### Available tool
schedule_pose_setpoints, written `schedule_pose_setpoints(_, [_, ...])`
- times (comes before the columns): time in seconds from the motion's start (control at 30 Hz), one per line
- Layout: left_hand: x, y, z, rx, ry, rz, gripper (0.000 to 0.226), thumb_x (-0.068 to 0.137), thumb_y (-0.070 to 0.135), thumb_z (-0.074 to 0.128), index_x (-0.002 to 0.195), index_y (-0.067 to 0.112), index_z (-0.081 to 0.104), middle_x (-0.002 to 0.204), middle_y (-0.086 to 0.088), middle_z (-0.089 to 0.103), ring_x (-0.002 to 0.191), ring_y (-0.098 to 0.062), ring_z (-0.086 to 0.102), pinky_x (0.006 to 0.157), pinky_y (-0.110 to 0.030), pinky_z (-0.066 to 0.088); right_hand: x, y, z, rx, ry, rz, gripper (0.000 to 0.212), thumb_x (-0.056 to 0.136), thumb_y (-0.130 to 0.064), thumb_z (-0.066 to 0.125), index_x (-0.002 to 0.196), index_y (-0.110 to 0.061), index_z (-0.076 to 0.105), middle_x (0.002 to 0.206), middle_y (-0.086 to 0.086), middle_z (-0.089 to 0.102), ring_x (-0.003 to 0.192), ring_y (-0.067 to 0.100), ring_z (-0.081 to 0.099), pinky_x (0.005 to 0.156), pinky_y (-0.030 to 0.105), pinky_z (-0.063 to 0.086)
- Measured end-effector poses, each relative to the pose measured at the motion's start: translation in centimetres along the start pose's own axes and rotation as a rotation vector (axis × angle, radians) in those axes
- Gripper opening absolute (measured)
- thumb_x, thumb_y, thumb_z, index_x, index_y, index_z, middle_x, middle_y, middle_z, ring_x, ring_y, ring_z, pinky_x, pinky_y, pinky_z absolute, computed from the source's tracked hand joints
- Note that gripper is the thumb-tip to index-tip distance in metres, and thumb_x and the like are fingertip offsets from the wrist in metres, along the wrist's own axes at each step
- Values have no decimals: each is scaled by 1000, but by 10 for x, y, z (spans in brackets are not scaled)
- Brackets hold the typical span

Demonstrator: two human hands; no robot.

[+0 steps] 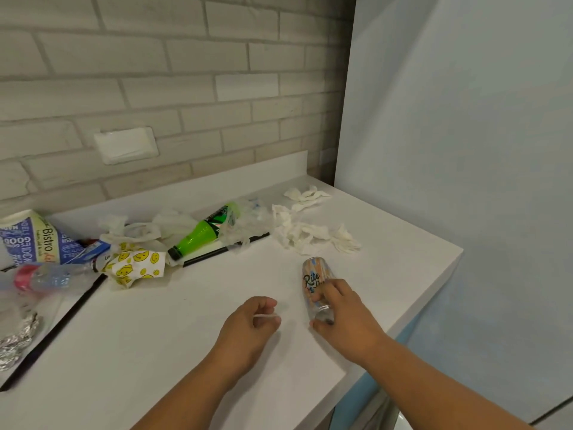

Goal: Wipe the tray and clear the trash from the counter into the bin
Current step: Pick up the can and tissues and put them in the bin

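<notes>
Presently, we find the right hand (344,315) curled round the lower end of a drink can (312,276), which lies on its side on the table (173,342), near the right-hand edge. The left hand (251,324) is just beside it, fingers curled, pinching a thin white strip (265,316); we cannot tell what the strip is.

Risks noted:
- The can is round, on its side and held only at one end. A loose grip could let it roll off the near edge.
- Any liquid left inside may run out when it is lifted.
- The strip is slight and could slip out unnoticed.

Further out, torn tissues (310,235) lie loose behind the can; a quick sweep could scatter them. The black-rimmed tray (217,252) sits well apart to the left, buried under a green bottle (201,231) and wrappers. We judge that wiping must wait until this is cleared. No bin is in view.
</notes>
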State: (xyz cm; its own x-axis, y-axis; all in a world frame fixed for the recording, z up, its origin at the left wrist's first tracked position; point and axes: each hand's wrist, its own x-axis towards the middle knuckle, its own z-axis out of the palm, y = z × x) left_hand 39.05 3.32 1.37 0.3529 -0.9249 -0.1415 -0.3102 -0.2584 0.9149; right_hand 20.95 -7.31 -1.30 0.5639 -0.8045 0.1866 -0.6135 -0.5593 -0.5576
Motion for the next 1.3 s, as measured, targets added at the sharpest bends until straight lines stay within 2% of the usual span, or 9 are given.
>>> schedule_pose_setpoints(0.1, [3,-5,-5,-212,-31,-134,44,79,31,67,120,22,54,110,2,64,100,-14,63,94,-35,51,-1,-19,5,89,-11,-90,38,73,-39,66,108,-32,50,119,-16,36,108,17,49,85,30,48])
schedule_pose_setpoints(0.2, [7,-5,-8,-441,-67,-223,35,90,28,60,122,18,50,111,-8,67,102,-20,65,89,-33,52,-2,-39,9,166,-48,-213,38,71,-44,63,105,-38,48,120,-17,40,106,10,50,86,27,48])
schedule_pose_setpoints(0.37, [6,-6,-15,-512,-22,-188,24,92,20,57,114,11,59,100,-16,72,100,-35,66,94,-49,51,-4,-59,13,205,-116,-335,40,74,-33,74,105,-33,49,121,-18,41,107,4,51,87,23,47])
schedule_pose_setpoints(0.47, [2,-8,-22,-558,18,-169,21,91,14,58,111,8,59,96,-15,73,91,-31,70,86,-44,55,-3,-64,11,199,-160,-380,41,77,-38,72,110,-33,49,124,-17,44,109,6,52,88,26,48])
schedule_pose_setpoints(0.6, [4,-13,-32,-554,55,-141,20,89,11,60,108,7,61,97,-13,73,89,-28,71,83,-40,55,3,-58,7,129,-90,-421,38,88,-43,59,120,-27,51,124,-11,51,112,5,50,95,18,41])
schedule_pose_setpoints(0.77, [10,-14,-42,-540,95,-110,22,86,8,63,108,10,62,101,-8,73,91,-25,70,81,-36,55,15,-28,-2,98,93,-214,18,90,-28,61,107,-26,59,107,-16,52,100,-2,50,89,16,41])
schedule_pose_setpoints(0.9, [19,-14,-40,-519,125,-95,23,86,7,64,108,10,62,104,-9,71,92,-24,70,76,-34,55,41,1,-14,-89,96,-37,28,88,-28,63,115,-26,57,121,-5,50,110,19,50,93,29,43])
schedule_pose_setpoints(1.07, [27,-4,-34,-500,179,-67,22,85,3,63,105,12,62,103,-13,69,91,-24,70,68,-25,56,85,25,-34,-328,93,288,62,89,-40,58,143,-30,30,148,2,19,127,33,30,97,42,44])
schedule_pose_setpoints(1.3, [44,1,-26,-456,220,-68,23,82,10,69,103,14,64,103,-12,69,91,-24,70,84,-40,56,137,45,-33,-482,-159,257,76,92,-56,42,146,-44,-9,157,-11,-13,143,34,8,107,52,34])
